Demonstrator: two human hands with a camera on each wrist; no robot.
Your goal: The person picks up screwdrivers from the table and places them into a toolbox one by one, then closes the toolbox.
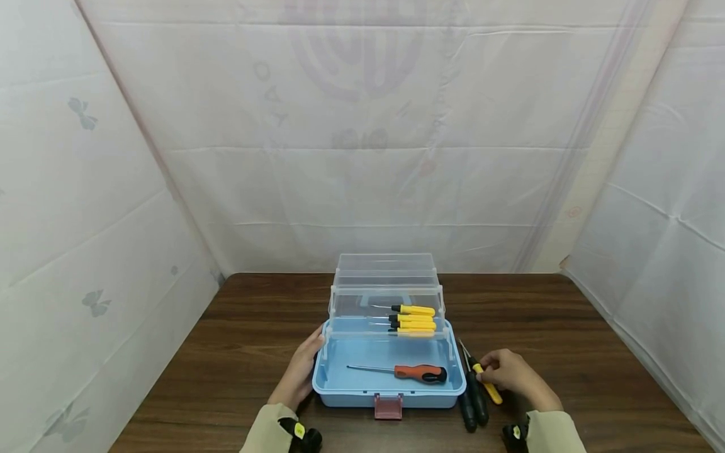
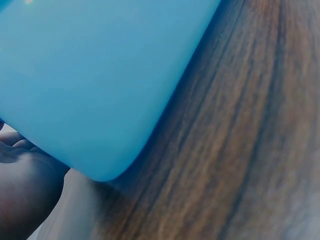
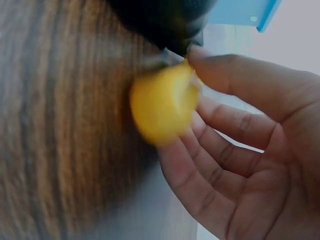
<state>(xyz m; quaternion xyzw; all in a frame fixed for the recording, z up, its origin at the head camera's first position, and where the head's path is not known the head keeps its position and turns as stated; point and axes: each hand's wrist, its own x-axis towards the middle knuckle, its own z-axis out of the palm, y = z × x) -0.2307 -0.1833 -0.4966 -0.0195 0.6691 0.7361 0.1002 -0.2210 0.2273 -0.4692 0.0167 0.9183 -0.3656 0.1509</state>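
A pale blue toolbox [image 1: 334, 401] with its clear lid [image 1: 385, 261] raised stands on the table. My left hand [image 1: 300, 368] rests along its left wall, fingers reaching forward to the rim; in the left wrist view the box hides most of them. Inside lies an orange-and-black screwdriver [image 1: 419, 373]. Several yellow-handled screwdrivers [image 1: 416, 324] lie toward the back, seen through clear plastic. To the right of the box, my right hand [image 1: 512, 374] pinches the handle of a yellow screwdriver [image 3: 162, 102] between thumb and fingers, low over the table.
Two black-handled tools [image 1: 477, 399] lie side by side between the box and my right hand. A pink latch [image 1: 387, 407] hangs at the box's front. White sheeting [image 1: 362, 157] rises behind the brown wooden table [image 1: 249, 352] and on both sides.
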